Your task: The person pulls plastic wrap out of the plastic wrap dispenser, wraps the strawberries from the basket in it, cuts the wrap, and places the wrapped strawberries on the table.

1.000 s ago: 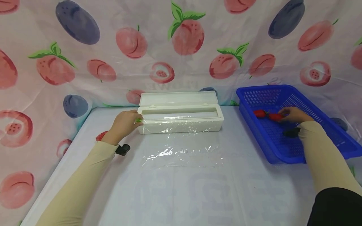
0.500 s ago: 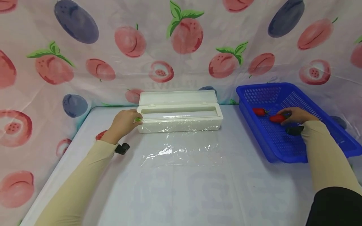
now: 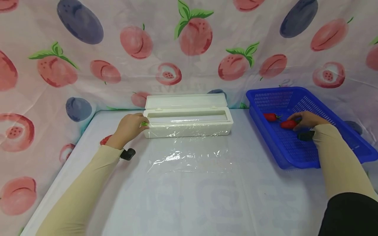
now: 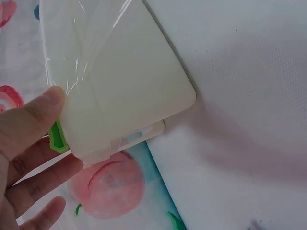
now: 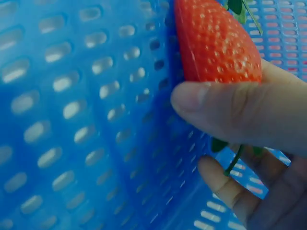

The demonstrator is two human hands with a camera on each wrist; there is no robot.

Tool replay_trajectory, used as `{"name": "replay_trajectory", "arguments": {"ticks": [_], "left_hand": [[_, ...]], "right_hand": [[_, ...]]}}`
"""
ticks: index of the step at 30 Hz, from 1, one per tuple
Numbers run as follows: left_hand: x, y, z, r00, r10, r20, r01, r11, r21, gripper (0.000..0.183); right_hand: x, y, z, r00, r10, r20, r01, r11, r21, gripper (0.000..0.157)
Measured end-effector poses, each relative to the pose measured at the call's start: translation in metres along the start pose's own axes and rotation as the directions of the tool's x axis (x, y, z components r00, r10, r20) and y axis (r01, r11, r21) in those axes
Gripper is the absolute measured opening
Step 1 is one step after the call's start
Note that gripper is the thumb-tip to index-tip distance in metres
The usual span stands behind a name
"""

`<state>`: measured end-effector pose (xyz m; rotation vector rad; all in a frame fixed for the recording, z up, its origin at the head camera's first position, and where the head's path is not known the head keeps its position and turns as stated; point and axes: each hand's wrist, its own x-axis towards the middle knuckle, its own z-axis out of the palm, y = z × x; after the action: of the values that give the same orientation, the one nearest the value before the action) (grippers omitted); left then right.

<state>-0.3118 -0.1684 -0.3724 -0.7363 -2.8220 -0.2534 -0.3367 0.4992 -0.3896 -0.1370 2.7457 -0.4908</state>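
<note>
In the head view, a white cling film box (image 3: 189,126) stands with its lid (image 3: 186,101) raised. Clear cling film (image 3: 183,159) hangs over its front onto the table. My left hand (image 3: 128,129) is at the box's left end, with thumb and fingers pinching a green slide cutter (image 4: 58,136) on the edge. On the right, my right hand (image 3: 307,119) reaches into a blue basket (image 3: 283,160) and grips a red strawberry (image 5: 218,43) between thumb and fingers. Its green leaves and stem poke out below the thumb. A second strawberry (image 3: 270,117) lies farther left in the basket.
A red object (image 3: 105,140) lies on the white table (image 3: 192,203), partly hidden behind my left wrist. A fruit-print sheet (image 3: 189,75) hangs behind the table. The basket's perforated walls surround my right hand.
My right hand has drawn the held strawberry slightly away from the other one, leaving a gap between them. The left hand stays at the box's end.
</note>
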Motion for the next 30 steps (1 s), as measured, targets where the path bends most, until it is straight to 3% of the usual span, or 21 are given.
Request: {"name": "replay_trajectory", "arguments": {"ticks": [16,21,26,30], "left_hand": [[0.000,0.000,0.000,1.000,0.005,-0.007,-0.005,1.000,-0.009,0.019],[-0.001,0.000,0.000,1.000,-0.003,0.008,0.003,1.000,-0.018,0.020],[0.000,-0.001,-0.001,1.000,0.000,0.007,0.000,1.000,-0.014,0.019],[0.000,-0.001,-0.001,1.000,0.005,-0.001,-0.005,1.000,-0.016,0.018]], "right_hand": [[0.006,0.002,0.001,0.997,-0.040,0.063,0.038,0.999,0.031,0.066],[-0.005,-0.003,-0.007,0.999,0.008,0.048,-0.016,0.985,0.171,0.064],[-0.013,-0.006,-0.019,0.999,-0.003,-0.048,0.019,0.940,0.342,0.031],[-0.019,-0.010,-0.026,0.993,-0.032,-0.110,0.086,0.842,0.533,0.036]]}}
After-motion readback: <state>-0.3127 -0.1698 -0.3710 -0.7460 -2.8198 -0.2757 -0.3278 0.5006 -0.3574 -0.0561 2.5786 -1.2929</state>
